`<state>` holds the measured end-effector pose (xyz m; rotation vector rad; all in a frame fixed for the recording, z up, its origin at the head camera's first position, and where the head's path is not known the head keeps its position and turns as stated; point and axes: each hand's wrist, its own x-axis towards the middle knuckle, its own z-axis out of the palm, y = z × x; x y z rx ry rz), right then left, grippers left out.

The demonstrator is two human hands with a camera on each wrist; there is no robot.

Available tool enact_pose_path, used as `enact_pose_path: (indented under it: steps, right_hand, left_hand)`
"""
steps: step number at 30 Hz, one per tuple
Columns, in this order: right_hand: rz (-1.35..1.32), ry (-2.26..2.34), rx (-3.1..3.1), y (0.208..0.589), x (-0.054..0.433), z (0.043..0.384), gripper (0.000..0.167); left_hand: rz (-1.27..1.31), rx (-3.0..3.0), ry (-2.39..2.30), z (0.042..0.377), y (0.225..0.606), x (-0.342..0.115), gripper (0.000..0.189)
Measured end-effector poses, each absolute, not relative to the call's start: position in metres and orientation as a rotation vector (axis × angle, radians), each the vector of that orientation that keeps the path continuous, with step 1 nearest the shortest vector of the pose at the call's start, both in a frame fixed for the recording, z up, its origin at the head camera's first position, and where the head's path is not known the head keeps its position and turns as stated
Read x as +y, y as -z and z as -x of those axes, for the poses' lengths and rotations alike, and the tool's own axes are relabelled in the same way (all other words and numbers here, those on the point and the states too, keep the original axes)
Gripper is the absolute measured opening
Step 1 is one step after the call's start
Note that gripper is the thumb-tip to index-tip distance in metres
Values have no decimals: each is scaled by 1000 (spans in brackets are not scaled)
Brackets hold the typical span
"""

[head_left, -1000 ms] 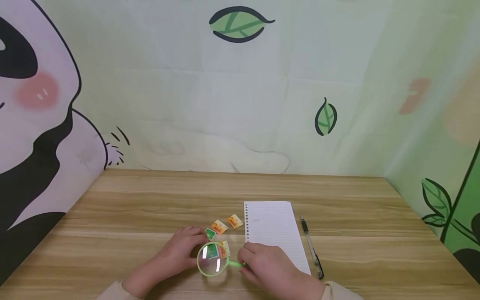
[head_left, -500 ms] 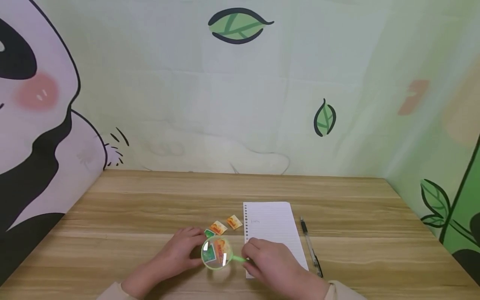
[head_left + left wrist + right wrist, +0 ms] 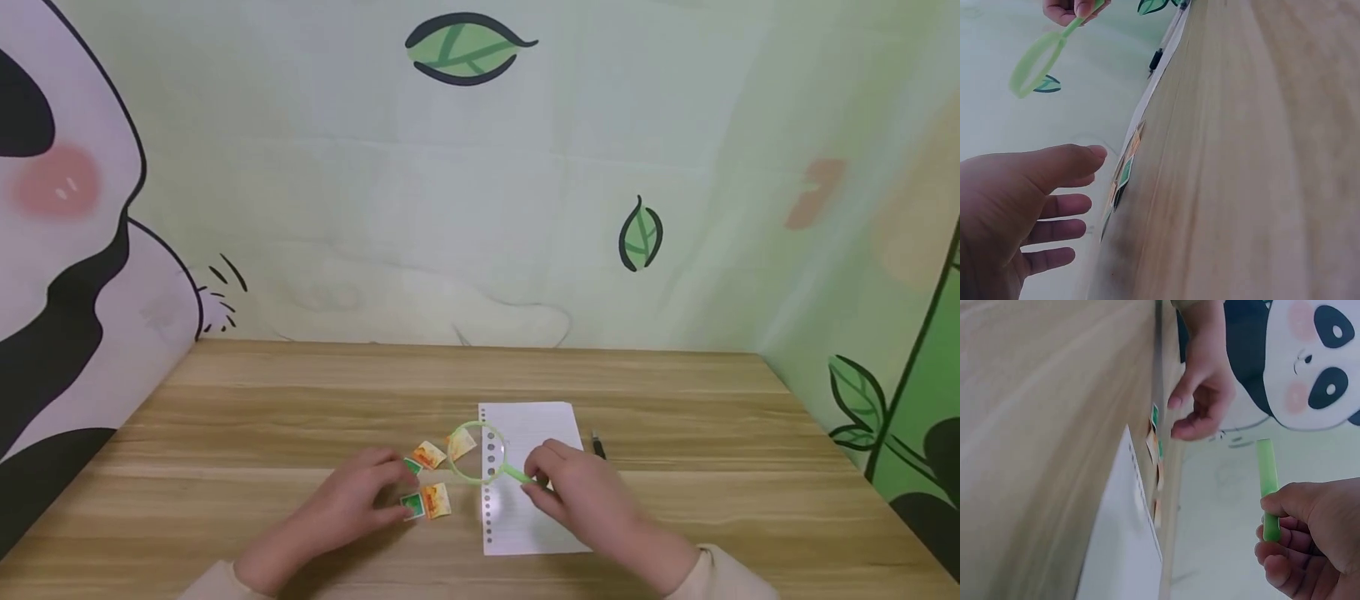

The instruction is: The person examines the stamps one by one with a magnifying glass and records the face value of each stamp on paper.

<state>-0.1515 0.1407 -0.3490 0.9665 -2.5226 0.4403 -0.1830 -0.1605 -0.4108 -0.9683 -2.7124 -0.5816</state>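
Light-green plastic rings the magnifying glass (image 3: 505,468), which the right hand (image 3: 585,496) pinches by its handle, the far end lost behind the fingers. Its lens covers the punched left edge of the lined paper (image 3: 517,517) and part of the farthest orange stamp (image 3: 467,443); in the right wrist view only a green strip of it shows. The left hand (image 3: 352,500) is released, fingers loosely extended beside the stamps; its index finger hides part of the upper green stamp (image 3: 412,466), its thumb a corner of the lower green stamp (image 3: 412,503). Whether either fingertip touches is hard to tell. Two more orange stamps (image 3: 437,501) lie nearby, plainly seen. Behind the right hand, the pen (image 3: 597,447) shows only its dark tip end. The panda drawing (image 3: 67,242) is cut off at the left.
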Motion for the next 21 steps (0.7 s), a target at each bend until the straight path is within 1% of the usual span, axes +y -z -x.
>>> enact_pose_path:
  steps: [5,13,21]
  right_hand:
    - [-910,-498,-2550,344,155,157,13]
    - [-717,-611,-2700,334,178,163,10]
    - [-529,-673,-2783,338,203,169,5]
  left_hand:
    - [1003,-2628,546,185,408,-154,26]
    - [1024,-2617,501,192,406,-139,26]
    - [1011,-2653,501,198,406,-124,34]
